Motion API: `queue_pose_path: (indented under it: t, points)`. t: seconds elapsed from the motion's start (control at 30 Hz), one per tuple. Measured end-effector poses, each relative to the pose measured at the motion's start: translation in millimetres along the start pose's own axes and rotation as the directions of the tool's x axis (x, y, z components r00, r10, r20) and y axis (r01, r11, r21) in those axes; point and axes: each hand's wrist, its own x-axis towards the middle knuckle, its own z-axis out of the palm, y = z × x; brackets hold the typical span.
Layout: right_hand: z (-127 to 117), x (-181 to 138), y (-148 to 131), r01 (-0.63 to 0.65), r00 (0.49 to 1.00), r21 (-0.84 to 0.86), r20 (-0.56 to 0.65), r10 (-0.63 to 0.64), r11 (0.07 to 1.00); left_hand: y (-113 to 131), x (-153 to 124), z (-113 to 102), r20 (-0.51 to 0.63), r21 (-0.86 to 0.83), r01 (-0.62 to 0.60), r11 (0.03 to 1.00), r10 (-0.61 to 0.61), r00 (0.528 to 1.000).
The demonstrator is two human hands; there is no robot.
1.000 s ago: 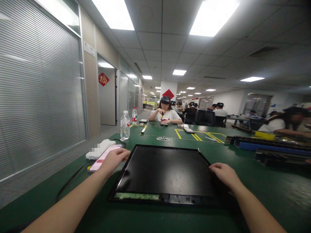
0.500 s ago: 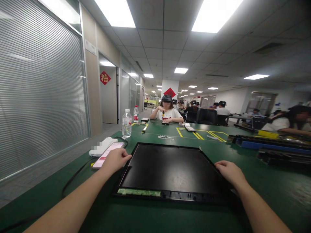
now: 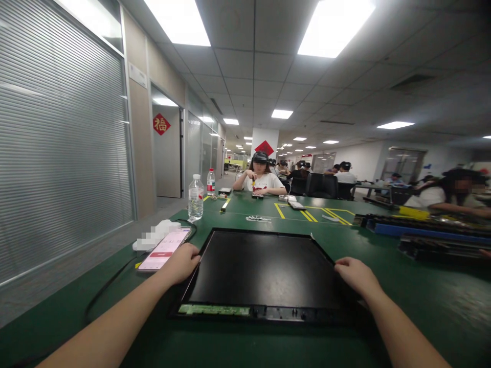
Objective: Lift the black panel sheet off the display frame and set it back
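A black flat display panel [image 3: 264,271] in a thin black frame lies flat on the green table, its near edge towards me. Along that near edge, at the left, runs a narrow green circuit board [image 3: 215,309]. My left hand [image 3: 183,263] is closed on the panel's left edge, fingertips at the rim. On the opposite side, my right hand [image 3: 357,277] holds the right edge between thumb and fingers. Parts of the fingers of both hands are hidden. Just left of my left hand lies a phone [image 3: 164,249] with a lit pinkish screen.
A white object [image 3: 155,235] and a black cable [image 3: 109,281] lie beside the phone. Water bottles [image 3: 195,198] stand beyond. Small silvery pieces [image 3: 258,219] lie past the panel. Dark long parts [image 3: 433,245] are stacked at right. A person [image 3: 264,179] sits across the table.
The camera view has shifted slightly. My left hand has slid a little nearer along the left edge, its fingers lying closer to the rim. My right hand keeps its place on the panel.
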Motion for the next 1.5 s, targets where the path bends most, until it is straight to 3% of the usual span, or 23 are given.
queue_pose_path:
  t: [0.1, 0.17, 0.27, 0.33, 0.47, 0.57, 1.07, 1.3, 1.5]
  points:
    - [-2, 0, -1, -0.014, 1.000, 0.012, 0.004, 0.014, 1.000, 4, -2, -1, 0.026, -0.102, 0.034, 0.994, -0.032, 0.999]
    - [-4, -1, -2, -0.030, 1.000, 0.017, 0.008, 0.029, 0.999, 7, -5, -1, 0.043, -0.269, 0.126, 0.955, -0.119, 0.992]
    - [-7, -1, -3, -0.053, 0.998, 0.028, 0.016, 0.052, 0.998, 13, -7, -1, 0.117, -0.578, 0.273, 0.769, -0.254, 0.960]
    - [-7, -1, -3, -0.056, 0.998, 0.039, 0.023, 0.055, 0.998, 18, -9, -3, 0.199, -0.720, 0.331, 0.610, -0.276, 0.940]
    - [-6, -1, -1, -0.047, 0.999, 0.058, 0.023, 0.046, 0.997, 26, -10, -11, 0.335, -0.823, 0.461, 0.334, -0.370, 0.867]
    - [-4, 1, 0, -0.040, 0.999, 0.082, 0.035, 0.038, 0.996, 29, -9, -18, 0.368, -0.842, 0.478, 0.249, -0.382, 0.848]
    - [6, -2, -4, 0.047, 0.998, 0.085, 0.032, -0.049, 0.995, 16, 2, -15, 0.279, -0.934, 0.334, 0.123, -0.330, 0.902]
    - [10, -1, -5, 0.048, 0.999, 0.124, 0.020, -0.051, 0.991, 15, -3, -16, 0.307, -0.925, 0.356, 0.130, -0.293, 0.905]
    - [11, 0, -5, 0.050, 0.998, 0.096, 0.040, -0.054, 0.994, 13, -7, -12, 0.351, -0.889, 0.401, 0.222, -0.230, 0.907]
